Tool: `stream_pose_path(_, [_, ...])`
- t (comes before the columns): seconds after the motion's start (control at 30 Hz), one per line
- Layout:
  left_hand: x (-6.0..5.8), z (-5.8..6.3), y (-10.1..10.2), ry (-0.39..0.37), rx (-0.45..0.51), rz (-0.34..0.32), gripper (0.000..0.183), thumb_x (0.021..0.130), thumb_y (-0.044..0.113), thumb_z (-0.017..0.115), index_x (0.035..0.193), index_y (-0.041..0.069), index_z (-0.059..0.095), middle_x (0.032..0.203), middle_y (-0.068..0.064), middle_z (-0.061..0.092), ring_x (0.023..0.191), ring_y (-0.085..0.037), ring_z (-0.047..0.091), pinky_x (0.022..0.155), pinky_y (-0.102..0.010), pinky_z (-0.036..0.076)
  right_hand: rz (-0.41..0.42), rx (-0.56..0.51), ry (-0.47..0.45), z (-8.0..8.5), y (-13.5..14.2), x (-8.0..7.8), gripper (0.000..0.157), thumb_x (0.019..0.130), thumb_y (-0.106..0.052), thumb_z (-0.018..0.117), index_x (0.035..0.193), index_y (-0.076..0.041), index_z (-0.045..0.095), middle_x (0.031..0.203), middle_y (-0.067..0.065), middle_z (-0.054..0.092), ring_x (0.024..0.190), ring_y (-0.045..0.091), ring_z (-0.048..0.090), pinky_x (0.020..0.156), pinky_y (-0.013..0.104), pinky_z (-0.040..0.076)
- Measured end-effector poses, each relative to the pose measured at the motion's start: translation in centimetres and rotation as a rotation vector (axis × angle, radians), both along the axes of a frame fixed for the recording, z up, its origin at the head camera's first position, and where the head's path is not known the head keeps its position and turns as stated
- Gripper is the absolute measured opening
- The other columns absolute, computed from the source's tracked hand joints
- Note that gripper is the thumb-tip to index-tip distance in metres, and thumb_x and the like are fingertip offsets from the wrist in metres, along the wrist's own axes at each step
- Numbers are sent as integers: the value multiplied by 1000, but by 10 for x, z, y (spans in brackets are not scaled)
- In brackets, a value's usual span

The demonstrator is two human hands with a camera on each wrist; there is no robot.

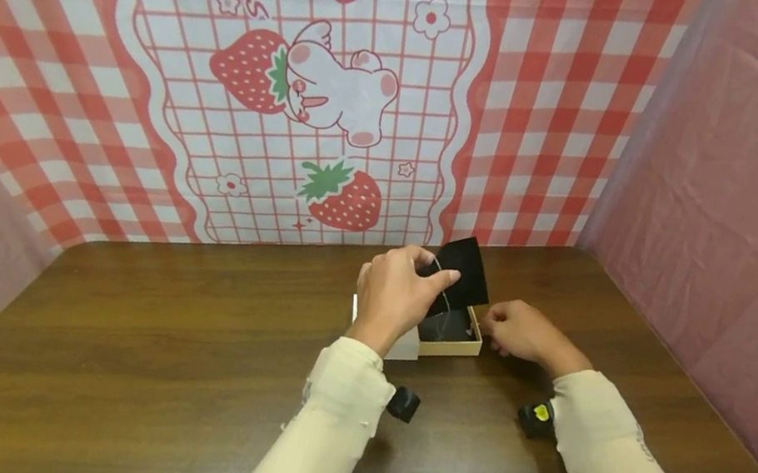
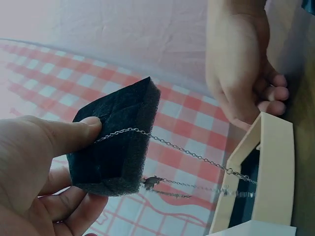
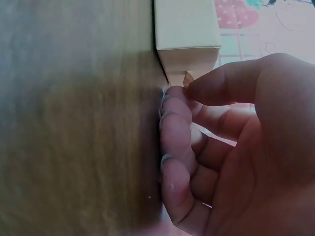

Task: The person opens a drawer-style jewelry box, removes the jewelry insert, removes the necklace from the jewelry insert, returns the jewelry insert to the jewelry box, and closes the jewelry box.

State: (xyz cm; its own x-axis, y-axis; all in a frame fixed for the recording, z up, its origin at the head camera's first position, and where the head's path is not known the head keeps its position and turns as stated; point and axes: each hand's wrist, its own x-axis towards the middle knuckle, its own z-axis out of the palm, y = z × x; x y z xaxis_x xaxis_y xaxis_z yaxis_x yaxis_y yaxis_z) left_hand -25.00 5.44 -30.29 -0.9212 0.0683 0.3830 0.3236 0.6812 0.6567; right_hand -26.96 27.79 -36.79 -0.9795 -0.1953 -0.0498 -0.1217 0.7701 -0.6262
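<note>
The left grip (image 1: pixel 394 290) is clamped on a black foam pad (image 2: pixel 120 160), thumb on the broad face and fingers behind; the right grip (image 1: pixel 524 330) has thumb and forefinger together, apparently on a small tan tab (image 3: pixel 188 78) at the drawer's right end. The pad is held tilted above the cream drawer (image 1: pixel 450 351), toward its far side, broad face turned near; the hand covers its left part, so its long axis cannot be told. A fine metal chain (image 2: pixel 197 157) crosses the pad and slants down into the drawer. The pad should prove light, soft and easily dented, best held lightly by its edges; the chain should be limp, slippery and prone to snag or tangle, best pinched near the pad. The drawer, presumably stiff card, lies with its long axis left to right, protruding rightward from a white sleeve (image 1: pixel 405 349) on the wooden counter (image 1: pixel 173 369).
</note>
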Motion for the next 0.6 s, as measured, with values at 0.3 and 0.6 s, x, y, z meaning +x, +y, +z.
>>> stream_pose_path(0.3, [4,10,-1,44,-30,-2,44,87,55,72,111,18,76,108,3,75,102,-21,67,105,-40,36,3,119,-54,20,-5,7,26,97,-16,54,109,3,65,75,7,64,63,18,63,60,34,50])
stream_pose_path(0.6, [6,14,-3,49,-41,1,44,88,53,73,113,18,76,111,4,74,104,-20,67,103,-40,36,-41,206,151,54,-11,17,30,98,-22,55,112,1,68,95,11,69,81,25,62,75,47,51])
